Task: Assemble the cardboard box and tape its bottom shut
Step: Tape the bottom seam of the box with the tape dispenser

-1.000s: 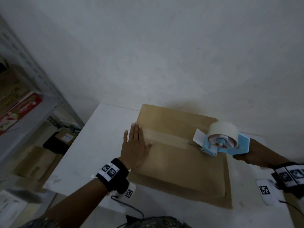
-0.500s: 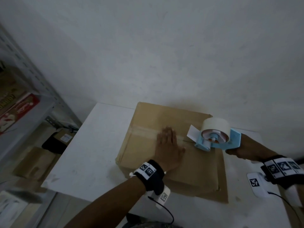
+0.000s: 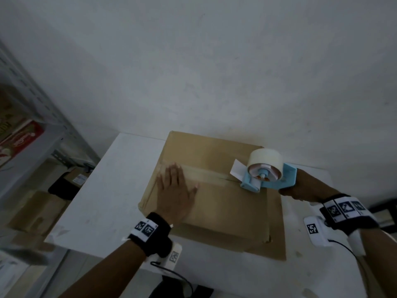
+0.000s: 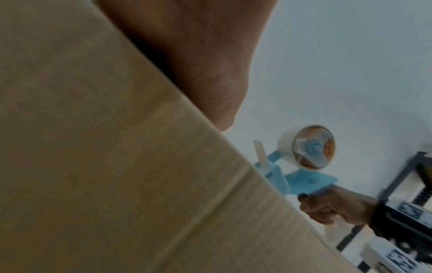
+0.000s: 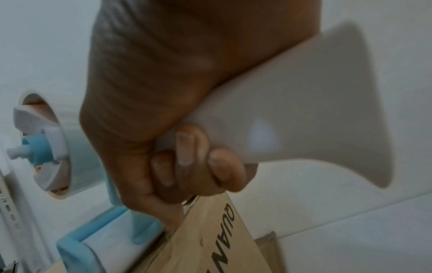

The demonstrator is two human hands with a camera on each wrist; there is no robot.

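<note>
Box (image 3: 217, 203) sits assembled on the white table (image 3: 103, 190), bottom flaps folded shut and facing up, far edge close to the wall. My left hand (image 3: 175, 195) lies flat on the left part of the top, fingers straight and spread, palm pressing the flaps down; fingertips reach the tape strip (image 3: 199, 173) that runs along the centre seam from the left edge toward the right. My right hand (image 3: 300, 190) is clenched round the white handle (image 5: 292, 118) of the blue tape dispenser (image 3: 266, 176); the wrist view shows fingers curled fully under the handle. Dispenser nose rests on the seam at the right side of the box, roll upright, white tab sticking up ahead of it. Judgement: forming is done, seam taping is mostly done. A short dark stretch of open seam shows just left of the dispenser nose, so that end looks not yet stuck down. Remaining, as I judge it: carry tape over the right edge, cut, rub flat. Whether tape wraps down the left side I cannot tell.
</note>
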